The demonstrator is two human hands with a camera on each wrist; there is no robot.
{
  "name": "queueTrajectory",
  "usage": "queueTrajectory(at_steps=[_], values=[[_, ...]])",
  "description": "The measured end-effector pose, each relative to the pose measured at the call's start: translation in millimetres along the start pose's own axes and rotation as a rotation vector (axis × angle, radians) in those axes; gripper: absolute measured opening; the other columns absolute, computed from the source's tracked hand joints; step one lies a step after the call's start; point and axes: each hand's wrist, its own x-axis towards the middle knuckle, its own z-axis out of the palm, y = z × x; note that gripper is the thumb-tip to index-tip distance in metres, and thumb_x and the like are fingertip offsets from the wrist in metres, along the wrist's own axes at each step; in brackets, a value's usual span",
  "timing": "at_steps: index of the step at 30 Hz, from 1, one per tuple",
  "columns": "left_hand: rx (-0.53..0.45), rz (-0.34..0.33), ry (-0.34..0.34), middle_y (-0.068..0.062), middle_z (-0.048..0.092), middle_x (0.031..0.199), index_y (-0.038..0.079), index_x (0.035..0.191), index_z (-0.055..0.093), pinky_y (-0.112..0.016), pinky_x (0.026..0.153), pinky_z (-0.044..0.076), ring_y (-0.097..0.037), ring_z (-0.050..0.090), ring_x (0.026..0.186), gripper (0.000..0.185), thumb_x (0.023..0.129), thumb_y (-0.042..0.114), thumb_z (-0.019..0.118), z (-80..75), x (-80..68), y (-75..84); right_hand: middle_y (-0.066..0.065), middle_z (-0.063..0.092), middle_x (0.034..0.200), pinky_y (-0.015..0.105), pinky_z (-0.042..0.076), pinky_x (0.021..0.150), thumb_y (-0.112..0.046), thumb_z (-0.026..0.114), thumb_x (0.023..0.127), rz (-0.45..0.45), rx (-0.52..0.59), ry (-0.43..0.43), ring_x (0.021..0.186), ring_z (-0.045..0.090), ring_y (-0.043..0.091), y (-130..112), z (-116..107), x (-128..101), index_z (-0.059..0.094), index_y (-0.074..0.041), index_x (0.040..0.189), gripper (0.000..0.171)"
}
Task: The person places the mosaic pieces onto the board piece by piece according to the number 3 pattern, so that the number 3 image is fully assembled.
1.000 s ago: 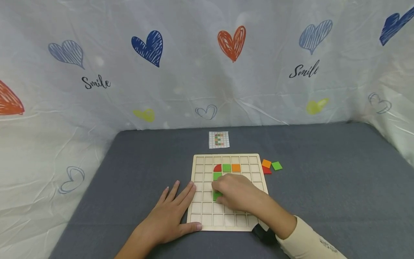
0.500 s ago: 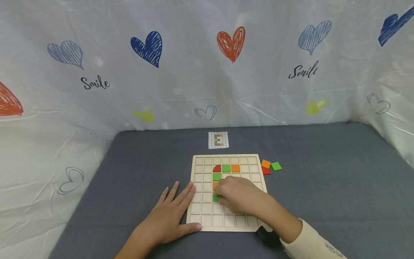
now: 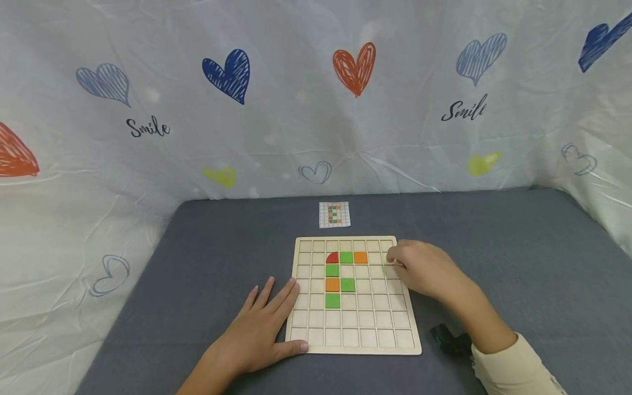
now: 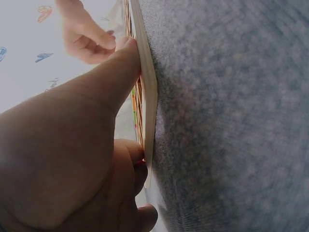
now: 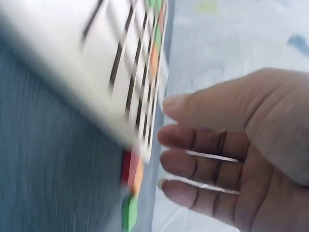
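Observation:
A wooden grid board (image 3: 365, 319) lies on the cloth. In it sit a rounded red tile (image 3: 332, 258) and several square green and orange tiles, among them a green tile (image 3: 348, 285) right of an orange tile (image 3: 332, 285). My left hand (image 3: 259, 329) lies spread at the board's left side, thumb and fingertips on its edge. Over the right edge is my right hand (image 3: 427, 269), fingers loosely bent and holding nothing. The right wrist view has a loose red tile (image 5: 126, 169), orange tile (image 5: 138, 178) and green tile (image 5: 129, 212) beside the board; the hand covers them in the head view.
Behind the board lies a small printed card (image 3: 334, 214) with a coloured grid pattern. A grey cloth (image 3: 222, 236) covers the table. White sheeting with printed hearts (image 3: 276, 120) hangs behind it. A black device (image 3: 451, 340) is at the right wrist.
My right hand has left the middle of the board and moved right to its far right edge. A green tile now shows beside the orange one. The left hand stays put.

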Motion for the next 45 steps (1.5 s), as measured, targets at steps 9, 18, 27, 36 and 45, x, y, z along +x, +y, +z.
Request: queueTrajectory(at_steps=[9, 18, 27, 36, 45], values=[[-0.007, -0.004, -0.001, 0.006, 0.003, 0.15, 0.021, 0.147, 0.007, -0.055, 0.103, 0.006, -0.03, -0.002, 0.135, 0.094, 0.076, 0.075, 0.037, -0.3, -0.9, 0.5, -0.008, 0.041, 0.063, 0.026, 0.032, 0.051, -0.003, 0.066, 0.075, 0.036, -0.04, 0.032, 0.059, 0.038, 0.01, 30.1, 4.5, -11.2, 0.053, -0.019, 0.071, 0.022], [-0.001, -0.003, -0.004, 0.006, 0.002, 0.15, 0.022, 0.147, 0.006, -0.054, 0.103, 0.006, -0.03, -0.002, 0.135, 0.094, 0.076, 0.076, 0.035, 1.7, 1.3, -0.3, -0.005, 0.04, 0.062, 0.026, 0.029, 0.047, -0.002, 0.065, 0.072, 0.102, -0.013, -0.075, 0.056, 0.036, 0.011, 25.1, -0.1, -14.9, 0.049, -0.018, 0.066, 0.023], [0.003, -0.003, 0.013, 0.006, 0.005, 0.15, 0.02, 0.147, 0.009, -0.054, 0.103, 0.006, -0.03, -0.001, 0.135, 0.094, 0.076, 0.075, 0.037, 1.9, 1.0, -0.2, -0.008, 0.035, 0.057, 0.024, 0.026, 0.048, 0.005, 0.056, 0.072, 0.154, 0.112, -0.249, 0.053, 0.033, 0.009, 22.2, -13.1, -28.6, 0.049, -0.018, 0.064, 0.025], [-0.002, -0.002, 0.002, 0.006, 0.003, 0.15, 0.021, 0.147, 0.007, -0.054, 0.103, 0.005, -0.03, -0.002, 0.135, 0.094, 0.077, 0.075, 0.036, 0.3, 0.5, 0.6, -0.013, 0.043, 0.06, 0.021, 0.035, 0.051, -0.007, 0.064, 0.077, 0.018, 0.191, -0.211, 0.055, 0.04, 0.004, 28.4, -4.2, -25.0, 0.051, -0.024, 0.067, 0.023], [0.002, -0.008, -0.006, 0.006, 0.004, 0.15, 0.021, 0.147, 0.007, -0.054, 0.104, 0.005, -0.03, -0.002, 0.135, 0.094, 0.076, 0.076, 0.036, 0.8, 0.1, 0.8, -0.011, 0.038, 0.055, 0.022, 0.031, 0.049, -0.014, 0.062, 0.081, 0.056, 0.129, -0.157, 0.05, 0.035, 0.003, 28.2, 5.1, -24.8, 0.053, -0.021, 0.082, 0.012]])
